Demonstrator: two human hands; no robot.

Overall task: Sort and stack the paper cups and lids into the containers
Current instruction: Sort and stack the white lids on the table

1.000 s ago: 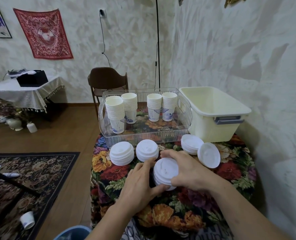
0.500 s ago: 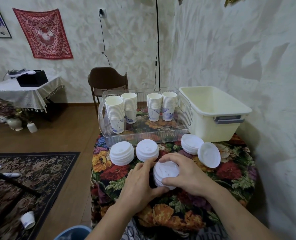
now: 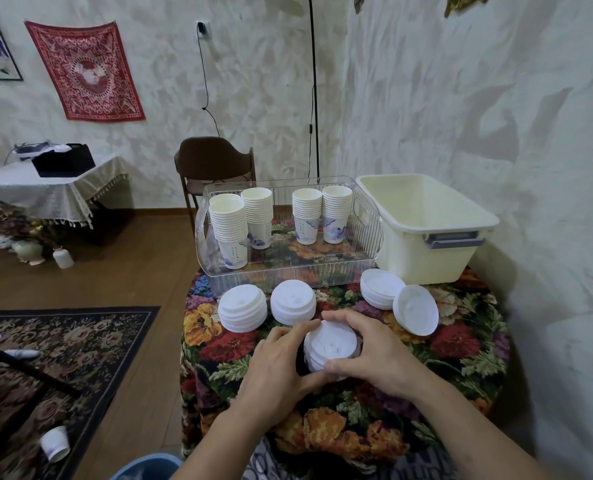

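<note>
A stack of white lids [image 3: 330,346] sits near the middle of the flowered table [image 3: 461,344]. My left hand [image 3: 276,370] and my right hand [image 3: 374,351] grip this stack from both sides, fingers curled round its rim. Two more lid stacks [image 3: 242,308] [image 3: 293,301] stand behind it, and a third [image 3: 379,287] lies to the right with a single lid [image 3: 415,313] leaning on it. A clear bin [image 3: 369,233] holds several stacks of paper cups [image 3: 231,225]. The cream tub [image 3: 426,223] at the right is empty.
A brown chair [image 3: 215,164] stands behind the table. The textured wall [image 3: 547,202] runs close along the right. A paper cup [image 3: 55,443] lies on the patterned rug [image 3: 66,344] at the lower left. A blue rim [image 3: 146,469] shows at the bottom edge.
My right hand has slid back toward me around the lid stack, its thumb now at the near rim. The left hand stays on the stack's left side.
</note>
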